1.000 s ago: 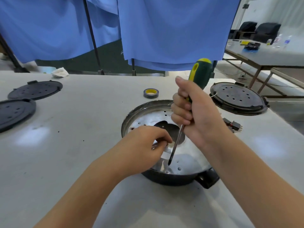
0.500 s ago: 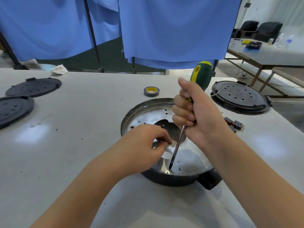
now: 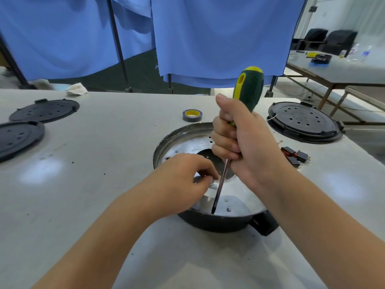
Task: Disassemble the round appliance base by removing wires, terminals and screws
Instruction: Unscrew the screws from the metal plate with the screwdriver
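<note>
Below the right hand (image 3: 243, 140) — which is gripping the screwdriver (image 3: 248, 86) upright — the round appliance base (image 3: 166, 142) is sitting, tip planted at its near rim. Left hand (image 3: 183, 178) is pinching something small beside the shaft — I cannot tell what.

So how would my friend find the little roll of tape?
Start at the round metal appliance base in the middle of the white table. Just beyond its far rim lies a small grey roll of tape with a yellow core, the only ring-shaped thing there, far smaller than the black perforated discs.
</note>
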The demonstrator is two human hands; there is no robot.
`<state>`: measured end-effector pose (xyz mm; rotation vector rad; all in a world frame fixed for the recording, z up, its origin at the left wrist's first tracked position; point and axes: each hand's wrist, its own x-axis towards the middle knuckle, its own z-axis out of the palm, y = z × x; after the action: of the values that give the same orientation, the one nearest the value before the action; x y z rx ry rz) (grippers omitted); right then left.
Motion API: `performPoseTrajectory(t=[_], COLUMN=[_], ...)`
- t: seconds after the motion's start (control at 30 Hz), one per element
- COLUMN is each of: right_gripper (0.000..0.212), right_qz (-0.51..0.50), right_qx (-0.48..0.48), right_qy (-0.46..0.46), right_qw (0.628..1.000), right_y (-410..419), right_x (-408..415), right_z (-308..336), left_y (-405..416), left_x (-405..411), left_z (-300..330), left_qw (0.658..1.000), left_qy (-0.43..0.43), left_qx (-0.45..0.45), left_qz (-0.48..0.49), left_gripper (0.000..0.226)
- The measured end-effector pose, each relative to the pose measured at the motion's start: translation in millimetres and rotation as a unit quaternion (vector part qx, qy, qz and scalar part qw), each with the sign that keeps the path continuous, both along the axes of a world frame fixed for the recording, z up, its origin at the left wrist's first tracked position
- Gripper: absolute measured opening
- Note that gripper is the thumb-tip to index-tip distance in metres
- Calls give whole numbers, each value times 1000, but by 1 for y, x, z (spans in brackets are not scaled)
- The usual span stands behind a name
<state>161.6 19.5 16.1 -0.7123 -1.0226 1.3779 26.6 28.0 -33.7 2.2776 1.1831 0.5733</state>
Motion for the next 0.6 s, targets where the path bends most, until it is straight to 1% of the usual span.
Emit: performPoseTrajectory(t=[0.07, 0.17, 0.23, 0.27, 0.33, 0.43, 0.5, 0.6], right_gripper=[39, 36, 34, 35, 43, 55, 54, 52], right_qz=[0, 31, 38, 27, 6, 12, 20, 25], right_qx=[30, 70, 107, 136, 186, 189, 182, 171], right_qy=[-30, -72, -122, -174, -303, -430, -476, -490], right_qw=[999, 994, 986, 975, 935, 883, 860, 854], right_y=[-5, -11, -14, -15, -15, -13, -12, -11], right_x=[-4, -10, -12, -11, -5, 12, 22, 29], right_z=[1, 2, 3, 3, 8, 21, 27, 29], left_y=[-1, -1, 0, 1, 1, 2, 2, 1], left_x=[0, 0, -1, -2, -4, -5, -4, -5], left_z=[0, 0, 0, 0, 2, 4, 5, 7], left_qw=[1000, 999, 999, 999, 998, 997, 997, 996], left_qy=[-9, -25, -25, -30, -46, -53, -48, -53], left_qx=[-5, -25, -31, -34, -47, -54, -57, -69], left_qz=[4, -5, -12, -12, -4, -5, -6, -9], left_gripper=[22, 16, 12, 11, 12, 12, 13, 13])
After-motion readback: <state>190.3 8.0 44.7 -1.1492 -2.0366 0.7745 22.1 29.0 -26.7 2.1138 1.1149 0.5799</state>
